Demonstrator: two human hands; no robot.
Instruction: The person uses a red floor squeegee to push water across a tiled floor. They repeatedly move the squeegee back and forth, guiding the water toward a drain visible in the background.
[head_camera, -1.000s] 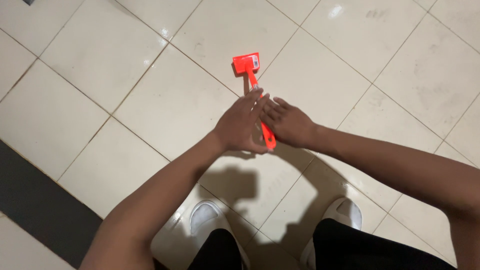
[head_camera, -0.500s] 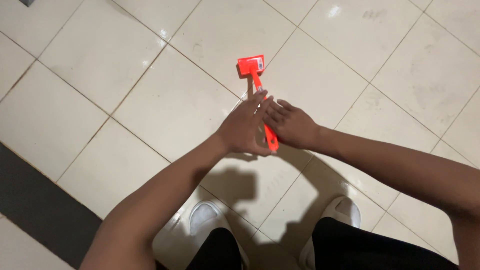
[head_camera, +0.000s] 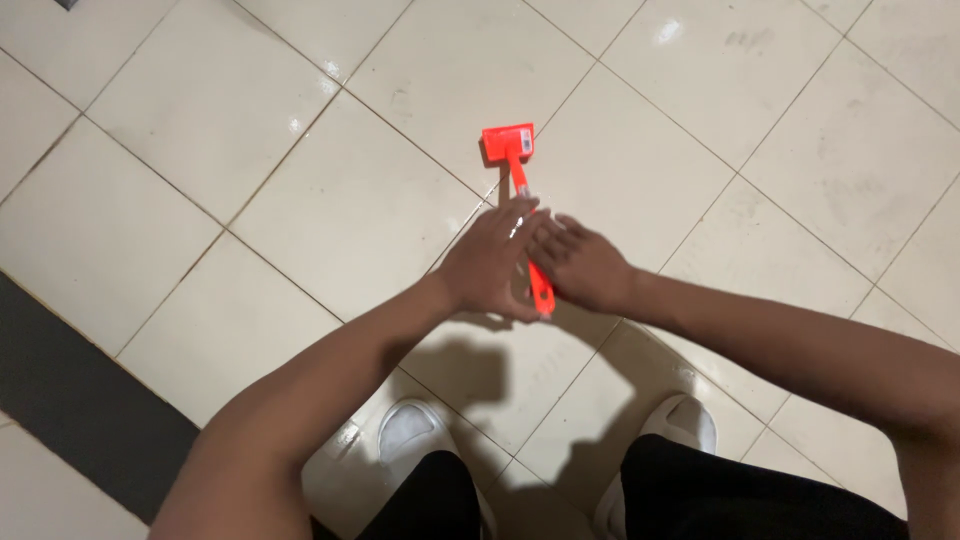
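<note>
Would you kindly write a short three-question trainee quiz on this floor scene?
1. True or false: the orange brush lies flat on the tiles, apart from both hands.
2. Which end of the brush points away from the person? A) square head B) handle tip
3. Fill in: below the left hand and right hand, two white ____ show on the tiled floor.

Key: 1. False; its handle sits between the two hands. 2. A. 3. shoes.
</note>
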